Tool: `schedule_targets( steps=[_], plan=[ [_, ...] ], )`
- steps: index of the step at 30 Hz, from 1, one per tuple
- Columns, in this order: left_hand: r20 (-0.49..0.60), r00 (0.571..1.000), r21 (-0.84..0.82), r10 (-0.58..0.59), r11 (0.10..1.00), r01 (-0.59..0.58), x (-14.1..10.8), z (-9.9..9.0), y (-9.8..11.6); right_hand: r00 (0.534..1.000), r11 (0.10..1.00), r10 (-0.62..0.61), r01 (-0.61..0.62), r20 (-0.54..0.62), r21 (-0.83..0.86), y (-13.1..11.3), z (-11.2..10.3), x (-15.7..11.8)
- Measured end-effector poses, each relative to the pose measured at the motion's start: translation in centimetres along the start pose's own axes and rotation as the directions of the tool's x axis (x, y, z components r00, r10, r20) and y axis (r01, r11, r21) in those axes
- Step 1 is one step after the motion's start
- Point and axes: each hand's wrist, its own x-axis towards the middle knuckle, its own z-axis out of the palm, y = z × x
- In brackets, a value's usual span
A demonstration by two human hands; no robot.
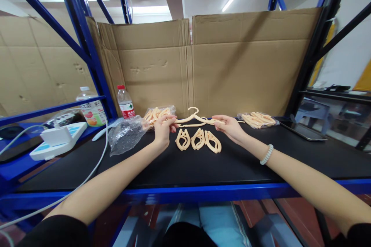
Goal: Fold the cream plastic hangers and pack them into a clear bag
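A cream folding clothes hanger (194,117) is spread wide, its hook pointing up, above the black tabletop. My left hand (164,128) pinches its left arm between thumb and fingers. On the other side my right hand (228,126) grips the right arm, fingers closed. Just below the hanger, three folded hangers lie in a row: a left one (183,139), a middle one (198,139) and a right one (213,141). Close to my left hand is a clear plastic bag (124,136), crumpled, beside a bag of folded hangers (158,114).
Another bag of hangers (257,119) lies at the right, near a dark tablet (303,130). A red-capped water bottle (125,102) stands at the back left. A white power strip (58,141) and its cable (97,170) are on the left. Cardboard (246,61) walls the back.
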Motion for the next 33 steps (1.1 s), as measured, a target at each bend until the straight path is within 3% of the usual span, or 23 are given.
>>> schedule_targets(
  steps=[4, 10, 21, 25, 29, 33],
  plan=[
    [0.029, 0.999, -0.033, -0.018, 0.999, 0.019, -0.1, 0.2, 0.2, 0.998, 0.977, 0.054, -0.046, -0.034, 0.209, -0.1, -0.2, 0.3],
    [0.053, 0.998, -0.095, -0.044, 0.994, 0.049, -0.1, 0.3, 0.4, 0.993, 0.943, 0.055, -0.019, -0.1, 0.332, 0.0, -0.4, 0.6],
    [0.169, 0.969, -0.128, -0.179, 0.971, 0.202, -0.7, 0.7, 0.2, 0.998, 0.979, -0.011, 0.024, -0.065, 0.201, 0.3, -1.1, 1.1],
    [0.215, 0.963, -0.076, -0.163, 0.98, 0.183, -0.8, 0.8, 0.0, 0.997, 0.966, 0.064, -0.049, -0.052, 0.252, 0.2, -0.6, 0.8],
    [0.256, 0.956, 0.008, -0.142, 0.989, 0.145, -1.1, 0.9, -0.5, 0.991, 0.972, 0.127, -0.132, 0.041, 0.194, 0.2, 0.6, 0.0],
    [0.313, 0.938, 0.125, -0.151, 0.985, 0.117, -1.8, 1.3, -1.1, 0.966, 0.986, 0.147, -0.161, 0.211, 0.051, -0.1, 2.2, -1.2]
  ],
)
